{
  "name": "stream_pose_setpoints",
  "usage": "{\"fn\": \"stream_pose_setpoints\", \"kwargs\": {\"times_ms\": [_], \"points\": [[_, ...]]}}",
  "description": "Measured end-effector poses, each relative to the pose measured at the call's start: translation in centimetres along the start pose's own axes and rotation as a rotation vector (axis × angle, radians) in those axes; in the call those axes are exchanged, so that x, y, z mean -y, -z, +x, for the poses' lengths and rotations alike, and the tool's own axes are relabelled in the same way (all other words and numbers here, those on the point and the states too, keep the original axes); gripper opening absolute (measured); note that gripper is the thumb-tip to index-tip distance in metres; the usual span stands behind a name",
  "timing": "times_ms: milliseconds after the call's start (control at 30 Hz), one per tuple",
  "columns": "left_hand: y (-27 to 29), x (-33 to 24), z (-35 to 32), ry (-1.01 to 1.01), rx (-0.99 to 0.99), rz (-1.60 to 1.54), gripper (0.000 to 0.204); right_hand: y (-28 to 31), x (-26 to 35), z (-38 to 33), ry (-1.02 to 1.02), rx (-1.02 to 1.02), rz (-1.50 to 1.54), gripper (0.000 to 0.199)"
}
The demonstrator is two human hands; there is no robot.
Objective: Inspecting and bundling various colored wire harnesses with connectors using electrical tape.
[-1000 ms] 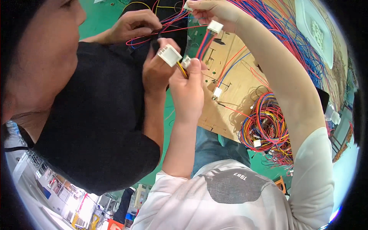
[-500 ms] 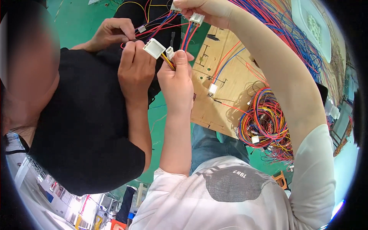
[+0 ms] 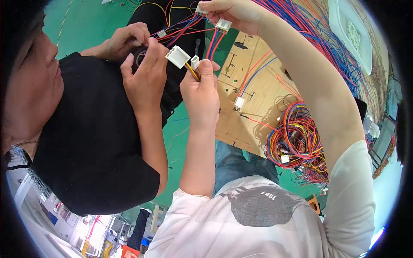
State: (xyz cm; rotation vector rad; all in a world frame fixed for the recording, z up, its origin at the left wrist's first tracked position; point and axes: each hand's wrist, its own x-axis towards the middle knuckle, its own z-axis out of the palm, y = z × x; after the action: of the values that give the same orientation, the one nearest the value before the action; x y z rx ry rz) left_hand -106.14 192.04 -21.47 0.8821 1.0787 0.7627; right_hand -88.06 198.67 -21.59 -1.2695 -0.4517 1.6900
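Note:
My left hand point(image 3: 200, 95) is closed round a bundle of wires, thumb on top. From its grip stick out a wide white connector point(image 3: 177, 57) on yellow and dark wires and a small white connector point(image 3: 195, 62). Farther off, my right hand point(image 3: 238, 13) pinches a white connector point(image 3: 201, 8) between thumb and fingers. Another white connector point(image 3: 223, 25) sits against its lower fingers, and red and blue wires point(image 3: 214, 44) run from it down to my left hand. Some fingers of the right hand are hidden.
At the left a co-worker in black has both hands point(image 3: 148, 79) round a dark ring-shaped thing point(image 3: 140, 56), beside the wires. A wooden board point(image 3: 238, 129) carries a white connector point(image 3: 239, 102) and coiled wires point(image 3: 297, 137). A white tray point(image 3: 365, 51) and long loose wires lie beyond my right arm.
The co-worker's nearer hand has opened and turned, and the dark ring-shaped thing now shows. My hands and their connectors have shifted slightly to the right, with the same grips.

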Motion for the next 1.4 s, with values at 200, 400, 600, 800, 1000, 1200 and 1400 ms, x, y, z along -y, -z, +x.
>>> {"fn": "stream_pose_setpoints", "kwargs": {"times_ms": [200, 400, 600, 800, 1000, 1200, 1400], "points": [[0.3, -0.6, -0.5, 0.013, 0.006, -0.003, 0.028, -1.0, 0.3, 0.2, -0.014, -0.024, -0.018, 0.019], [0.7, -1.0, -0.8, 0.043, 0.0, -0.024, 0.029, -1.9, 0.4, 0.4, -0.063, -0.036, 0.01, 0.018], [0.9, -0.9, -0.9, 0.024, 0.007, -0.041, 0.029, -2.0, 0.1, 1.3, -0.021, 0.012, -0.032, 0.019], [1.0, -0.4, -1.2, 0.04, -0.008, 0.032, 0.028, -3.4, 0.8, 0.2, -0.065, -0.073, 0.027, 0.021], [1.0, -0.2, -1.7, 0.046, 0.043, 0.075, 0.027, -3.0, 0.7, 0.8, -0.065, -0.058, 0.115, 0.021], [0.9, -0.8, -2.2, 0.062, 0.027, 0.054, 0.029, -2.4, 0.2, 0.1, -0.023, -0.19, 0.157, 0.023], [1.1, -0.3, -2.3, 0.075, -0.048, 0.041, 0.028, -2.9, -3.8, -7.5, -0.179, -0.387, 0.01, 0.025]]}}
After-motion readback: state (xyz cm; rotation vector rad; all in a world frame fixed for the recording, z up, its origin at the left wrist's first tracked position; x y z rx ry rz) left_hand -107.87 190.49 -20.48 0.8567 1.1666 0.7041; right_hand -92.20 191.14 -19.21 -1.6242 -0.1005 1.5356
